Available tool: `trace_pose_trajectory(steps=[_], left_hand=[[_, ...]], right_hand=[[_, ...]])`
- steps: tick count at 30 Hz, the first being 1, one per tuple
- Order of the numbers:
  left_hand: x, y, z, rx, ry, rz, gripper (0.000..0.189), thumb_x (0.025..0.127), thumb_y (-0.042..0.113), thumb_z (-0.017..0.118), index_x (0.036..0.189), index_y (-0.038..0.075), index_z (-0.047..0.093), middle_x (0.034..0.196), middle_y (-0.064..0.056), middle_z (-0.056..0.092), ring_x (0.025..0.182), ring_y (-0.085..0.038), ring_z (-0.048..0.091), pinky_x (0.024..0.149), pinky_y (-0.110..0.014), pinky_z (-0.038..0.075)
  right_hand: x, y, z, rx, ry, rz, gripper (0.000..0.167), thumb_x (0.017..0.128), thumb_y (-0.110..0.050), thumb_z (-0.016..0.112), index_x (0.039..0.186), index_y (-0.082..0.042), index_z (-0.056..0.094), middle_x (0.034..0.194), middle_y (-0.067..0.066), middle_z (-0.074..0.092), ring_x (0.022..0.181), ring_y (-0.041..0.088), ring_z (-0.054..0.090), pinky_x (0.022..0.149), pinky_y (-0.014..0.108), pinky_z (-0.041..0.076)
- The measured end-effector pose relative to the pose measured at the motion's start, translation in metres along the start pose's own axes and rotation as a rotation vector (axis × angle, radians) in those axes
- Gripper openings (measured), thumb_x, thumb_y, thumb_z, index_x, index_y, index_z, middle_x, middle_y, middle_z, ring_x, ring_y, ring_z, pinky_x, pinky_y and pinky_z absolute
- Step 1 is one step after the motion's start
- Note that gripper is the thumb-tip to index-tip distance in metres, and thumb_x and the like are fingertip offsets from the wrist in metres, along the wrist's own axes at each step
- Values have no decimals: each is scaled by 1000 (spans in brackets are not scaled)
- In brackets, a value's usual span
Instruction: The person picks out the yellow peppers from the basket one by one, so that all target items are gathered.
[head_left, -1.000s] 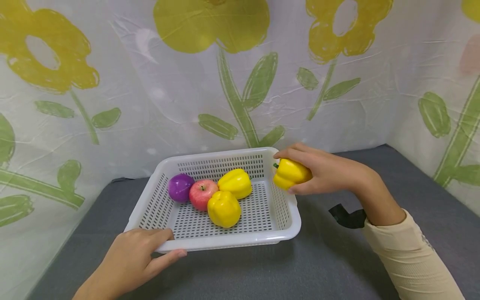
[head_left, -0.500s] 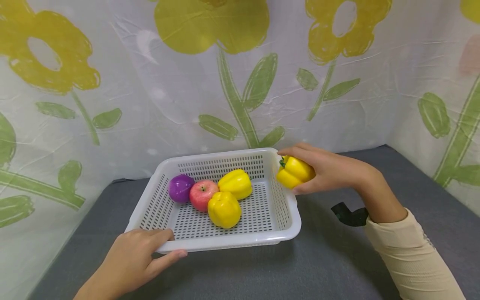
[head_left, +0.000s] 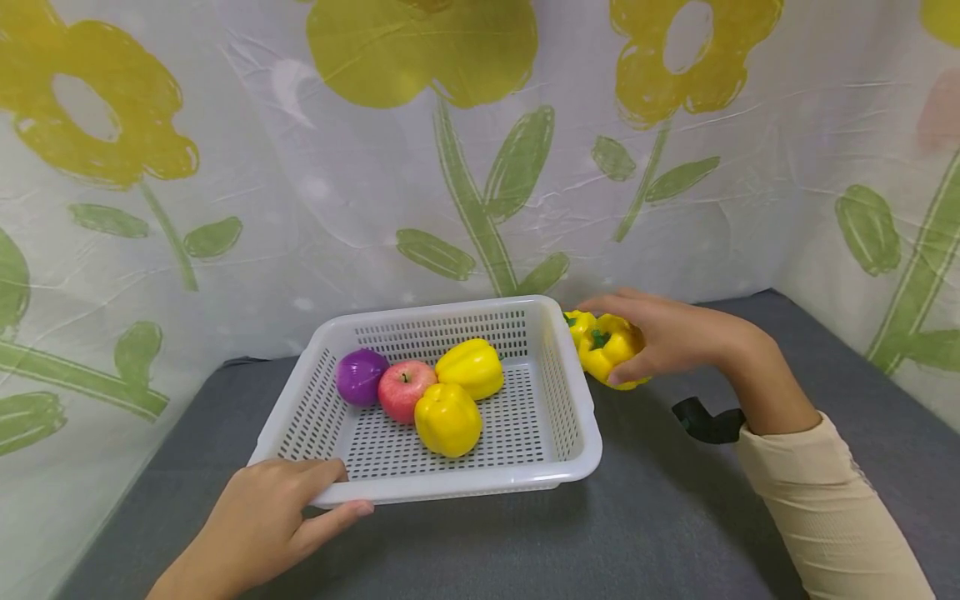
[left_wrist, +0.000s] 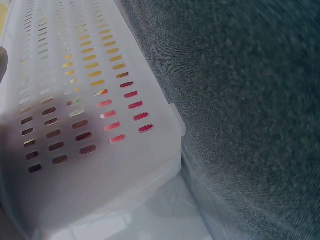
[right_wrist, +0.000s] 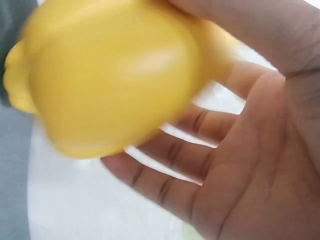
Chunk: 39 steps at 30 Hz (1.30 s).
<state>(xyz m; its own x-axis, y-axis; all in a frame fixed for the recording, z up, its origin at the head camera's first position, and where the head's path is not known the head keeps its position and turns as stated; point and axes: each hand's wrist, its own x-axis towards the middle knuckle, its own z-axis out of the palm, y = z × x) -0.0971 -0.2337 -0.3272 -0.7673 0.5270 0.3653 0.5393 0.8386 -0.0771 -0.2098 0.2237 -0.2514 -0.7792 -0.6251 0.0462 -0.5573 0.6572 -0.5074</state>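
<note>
Pinching one yellow, green-stemmed bell pepper (head_left: 598, 360), the part-curled right hand (head_left: 678, 335) is outside a white perforated plastic basket (head_left: 480, 477) gripped by the left hand (head_left: 262, 508); the basket's side separates it from one round purple object (head_left: 362, 377), one red apple (head_left: 403, 393) and two yellow peppers (head_left: 448, 421). A fourth pepper (head_left: 579, 326) peeks out behind.

A glossy yellow pepper (head_left: 613, 348), plump and lobed with a short green stem, sits right of center in the head view, gripped by the right hand (head_left: 678, 335), its stem end facing the camera. Just left of it, across the middle, is a white plastic basket (head_left: 457, 481), rectangular, slotted, open side up, its lower-left corner held by the left hand (head_left: 262, 508).
</note>
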Motion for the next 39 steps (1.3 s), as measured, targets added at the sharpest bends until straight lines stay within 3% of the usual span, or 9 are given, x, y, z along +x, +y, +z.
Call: trace_pose_trajectory(steps=[6, 12, 19, 27, 34, 39], left_hand=[[-1, -1, 3, -3, 44, 35, 36, 86, 65, 67, 82, 31, 55, 66, 23, 42, 55, 2, 33, 50, -23, 29], [-2, -2, 4, -5, 59, 46, 36, 86, 65, 67, 81, 31, 54, 66, 23, 40, 55, 2, 32, 50, -23, 28], [-1, -2, 4, -10, 68, 52, 36, 86, 64, 67, 81, 31, 54, 66, 23, 41, 55, 2, 33, 50, -23, 29], [-1, -3, 5, -13, 75, 54, 37, 86, 64, 67, 80, 31, 53, 66, 23, 40, 55, 2, 31, 49, -23, 27], [-2, -2, 6, -19, 83, 59, 37, 86, 64, 67, 80, 31, 53, 66, 23, 40, 55, 2, 32, 49, -22, 27], [-1, -3, 6, -30, 114, 80, 38, 87, 65, 66, 81, 30, 52, 67, 24, 39, 55, 2, 33, 49, -22, 27]], right_hand=[[5, 9, 3, 10, -63, 12, 77, 84, -23, 84, 147, -7, 43, 144, 16, 46, 124, 37, 48, 97, 58, 42], [7, 12, 5, 3, -142, 92, 82, 84, -28, 83, 151, -10, 40, 153, 16, 38, 133, 43, 41, 101, 62, 36], [10, 12, 8, -4, -155, 67, 78, 84, -29, 83, 149, -11, 44, 152, 15, 40, 138, 41, 35, 103, 63, 33], [13, 12, 13, -20, -119, -8, 60, 91, -22, 76, 144, -13, 50, 147, 13, 45, 134, 37, 41, 102, 61, 36], [20, 11, 19, -62, -7, -108, 40, 96, -6, 63, 135, -6, 59, 139, 12, 54, 127, 35, 49, 101, 57, 39], [25, 9, 19, -67, 67, -128, 32, 98, -10, 63, 130, -4, 62, 134, 14, 56, 120, 34, 53, 98, 55, 43]])
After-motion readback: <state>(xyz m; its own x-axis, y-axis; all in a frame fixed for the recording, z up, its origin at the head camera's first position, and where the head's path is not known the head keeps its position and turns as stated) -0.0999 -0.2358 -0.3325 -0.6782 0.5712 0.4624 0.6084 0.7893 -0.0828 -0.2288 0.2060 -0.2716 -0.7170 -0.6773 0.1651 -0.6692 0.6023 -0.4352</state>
